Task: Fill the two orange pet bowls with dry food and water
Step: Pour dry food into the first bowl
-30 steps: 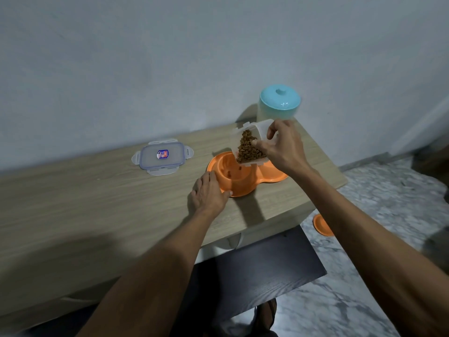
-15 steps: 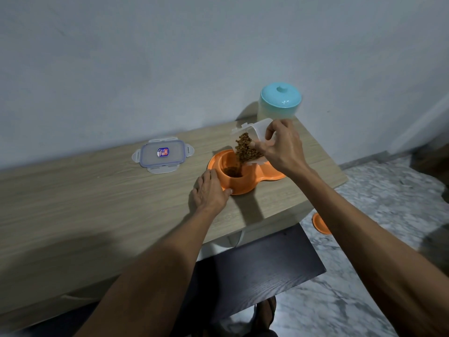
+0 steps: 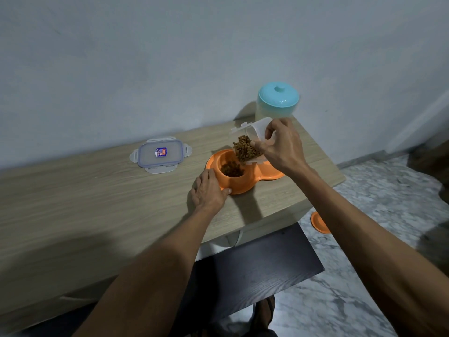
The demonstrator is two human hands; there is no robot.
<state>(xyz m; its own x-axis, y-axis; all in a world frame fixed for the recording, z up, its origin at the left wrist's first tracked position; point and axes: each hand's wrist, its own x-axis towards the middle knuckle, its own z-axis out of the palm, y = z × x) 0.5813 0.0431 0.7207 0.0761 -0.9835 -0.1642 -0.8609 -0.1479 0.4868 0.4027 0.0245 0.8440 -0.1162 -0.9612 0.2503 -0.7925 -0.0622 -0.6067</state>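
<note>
An orange double pet bowl [image 3: 245, 184] rests on the wooden table [image 3: 97, 203] near its right end. Brown dry food [image 3: 231, 169] lies in its left cup; the right cup is hidden behind my right hand. My right hand [image 3: 283, 148] grips a clear plastic food container [image 3: 252, 132], tilted mouth-down over the left cup, with kibble [image 3: 246, 150] piled at its opening. My left hand [image 3: 209, 190] lies flat on the table, fingers pressed against the bowl's left rim.
The container's clear lid [image 3: 160, 154] lies flat on the table to the left. A jar with a teal lid [image 3: 278, 100] stands at the back right by the wall. Below are a dark stool [image 3: 255, 271], marble floor and a small orange disc [image 3: 319, 222].
The container has tipped further and kibble has dropped into the left cup, which now holds a visible heap. My left hand has stayed at the rim.
</note>
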